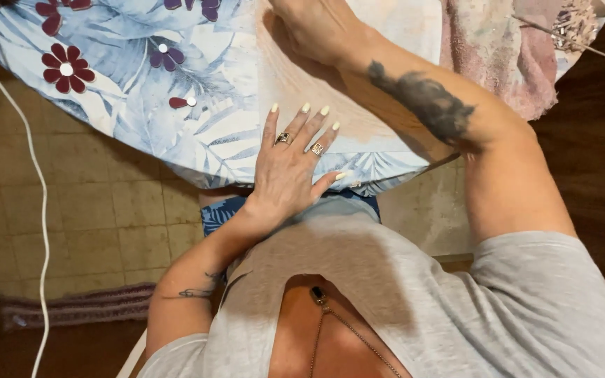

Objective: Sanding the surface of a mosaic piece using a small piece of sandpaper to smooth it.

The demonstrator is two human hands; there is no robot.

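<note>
Round table (176, 150) covered by pale blue leaf-print cloth (141, 105) with dark red and purple flowers. Pale sheet (386, 28) laid flat on cloth. Pink towel (498, 49) spread at far right, thin sticks (568, 28) resting on it. Left hand (290, 171) pressed flat at near edge; right hand (316, 24) set on sheet.

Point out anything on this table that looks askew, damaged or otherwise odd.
Nothing looks damaged or spilled. The left hand lies flat on the floral cloth at the table's near edge; the right hand presses a pale sheet farther in. The only untidy spot is a stained pink rag, bunched at the far right with thin sticks on it.
</note>
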